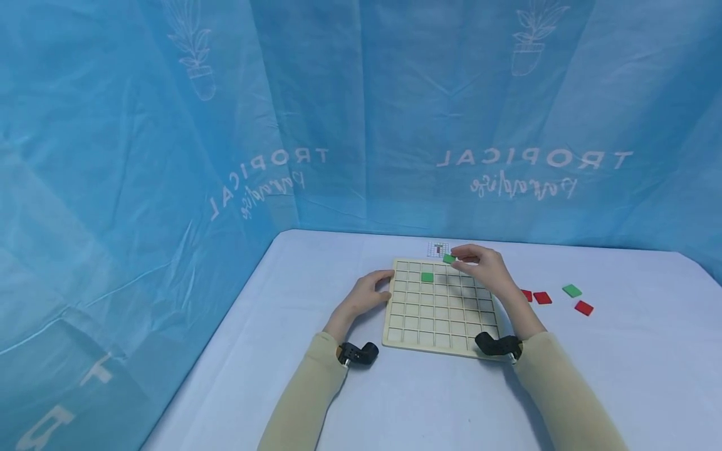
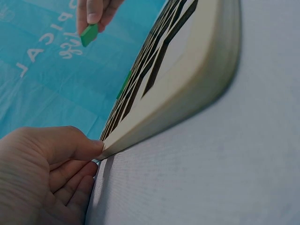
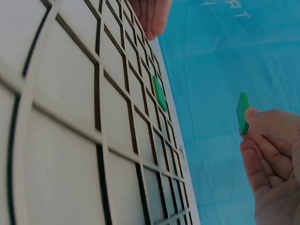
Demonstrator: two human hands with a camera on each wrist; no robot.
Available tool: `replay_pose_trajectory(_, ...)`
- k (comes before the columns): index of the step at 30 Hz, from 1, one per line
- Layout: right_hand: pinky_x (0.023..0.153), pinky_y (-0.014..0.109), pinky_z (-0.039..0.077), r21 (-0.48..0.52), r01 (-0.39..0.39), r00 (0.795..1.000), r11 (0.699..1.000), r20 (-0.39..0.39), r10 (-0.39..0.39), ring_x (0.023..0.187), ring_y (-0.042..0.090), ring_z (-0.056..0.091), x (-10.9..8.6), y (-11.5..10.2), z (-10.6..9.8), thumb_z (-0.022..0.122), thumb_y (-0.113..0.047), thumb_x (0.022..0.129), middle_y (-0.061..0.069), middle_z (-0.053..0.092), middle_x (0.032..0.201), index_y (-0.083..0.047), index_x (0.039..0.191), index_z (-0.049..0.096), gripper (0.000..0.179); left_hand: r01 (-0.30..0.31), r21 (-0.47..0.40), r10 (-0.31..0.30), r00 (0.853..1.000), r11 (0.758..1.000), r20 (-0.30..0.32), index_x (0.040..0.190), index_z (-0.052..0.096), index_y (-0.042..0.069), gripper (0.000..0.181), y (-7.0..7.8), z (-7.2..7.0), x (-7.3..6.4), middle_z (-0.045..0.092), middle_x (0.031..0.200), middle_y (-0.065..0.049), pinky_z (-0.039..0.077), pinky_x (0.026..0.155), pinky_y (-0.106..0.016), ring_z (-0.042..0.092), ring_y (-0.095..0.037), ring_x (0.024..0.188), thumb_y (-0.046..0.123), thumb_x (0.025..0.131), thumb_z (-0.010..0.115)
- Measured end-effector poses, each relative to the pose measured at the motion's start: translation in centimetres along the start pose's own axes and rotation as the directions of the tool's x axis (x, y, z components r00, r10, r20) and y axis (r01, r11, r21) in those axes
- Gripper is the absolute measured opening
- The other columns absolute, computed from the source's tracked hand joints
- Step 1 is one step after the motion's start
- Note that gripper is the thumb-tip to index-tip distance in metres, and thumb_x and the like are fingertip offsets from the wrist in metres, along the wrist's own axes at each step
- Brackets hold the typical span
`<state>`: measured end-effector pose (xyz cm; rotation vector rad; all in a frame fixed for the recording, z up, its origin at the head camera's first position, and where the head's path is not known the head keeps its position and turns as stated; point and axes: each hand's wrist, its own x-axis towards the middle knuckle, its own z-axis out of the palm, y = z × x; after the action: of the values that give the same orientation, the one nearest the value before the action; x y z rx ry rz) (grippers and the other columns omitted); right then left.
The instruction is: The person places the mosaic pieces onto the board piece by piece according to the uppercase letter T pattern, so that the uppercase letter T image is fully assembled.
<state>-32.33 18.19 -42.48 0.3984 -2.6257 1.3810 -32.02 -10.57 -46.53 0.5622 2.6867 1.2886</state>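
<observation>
A small green tile (image 3: 242, 114) is pinched at its edge between the thumb and fingertips of the right hand (image 1: 482, 268). The tile is flat, square and thin, in one plain bright green, with straight sides and sharp corners. In the right-wrist view it is seen turned nearly edge-on, so that its face is narrowed to a slanted sliver. It is held raised, apart from the board, near the board's far edge. The thumb and fingers of the left hand (image 1: 366, 294) are spread in a loose curve, with their tips rested against the left edge of the board.

Between the two hands, a pale wooden board (image 1: 412, 346) is laid flat; its surface is divided by raised strips into rows of square cells, and its corners are rounded. One cell, toward the far edge, is filled by a second green tile (image 1: 427, 277). Just beyond the board, near the right hand's fingertips, a small card (image 1: 438, 249) printed with a grid and a few coloured squares is placed. To the right of the right hand, three red tiles (image 1: 543, 297) and a loose green tile (image 1: 572, 290) are scattered on the white tabletop (image 1: 648, 363).
</observation>
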Motion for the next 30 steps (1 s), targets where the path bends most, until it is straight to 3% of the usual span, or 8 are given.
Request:
replay_pose_trajectory(7,0.089,0.045,0.05,0.024,0.005,1.0,1.0,0.022,-0.005,0.107,0.029,0.058,0.2,-0.2,0.8,0.068,-0.017,0.089,0.013,0.063,0.116,-0.004,0.119,0.063,0.034,-0.016,0.015,0.016,1.0,1.0,0.01,0.138,0.046,0.004,0.053,0.2,0.0,0.1,0.045,0.141,-0.01,0.03,0.11,-0.032,0.038,-0.022,0.132,0.002,0.087,0.061)
replay_pose_trajectory(15,0.091,0.045,0.049,0.019,0.032,0.999,0.999,0.027,-0.032,0.107,0.031,0.059,0.0,1.4,2.4,0.068,-0.015,0.088,0.013,0.064,0.114,-0.001,0.119,0.063,0.034,0.001,0.027,-0.001,1.0,1.0,-0.001,0.138,0.047,0.006,0.054,0.3,-0.1,-0.1,0.046,0.141,-0.009,0.03,0.11,-0.033,0.038,-0.022,0.132,0.003,0.087,0.061)
replay_pose_trajectory(21,0.085,0.043,0.052,0.0,-0.003,0.999,1.0,0.038,0.003,0.099,0.026,0.061,-0.3,2.9,3.2,0.068,-0.015,0.088,0.011,0.066,0.11,-0.004,0.117,0.065,0.031,0.015,0.024,-0.015,1.0,1.0,0.002,0.138,0.047,0.007,0.054,0.4,0.0,-0.1,0.045,0.141,-0.008,0.03,0.11,-0.032,0.038,-0.021,0.132,0.003,0.087,0.061)
replay_pose_trajectory(30,0.082,0.041,0.053,-0.026,0.044,0.998,0.999,0.038,-0.043,0.094,0.024,0.063,-0.5,3.2,3.6,0.07,-0.01,0.086,0.012,0.067,0.108,-0.001,0.115,0.066,0.031,0.015,0.012,-0.015,1.0,1.0,-0.007,0.138,0.048,0.007,0.053,0.3,0.0,-0.1,0.045,0.141,-0.007,0.029,0.11,-0.033,0.037,-0.02,0.132,0.004,0.087,0.061)
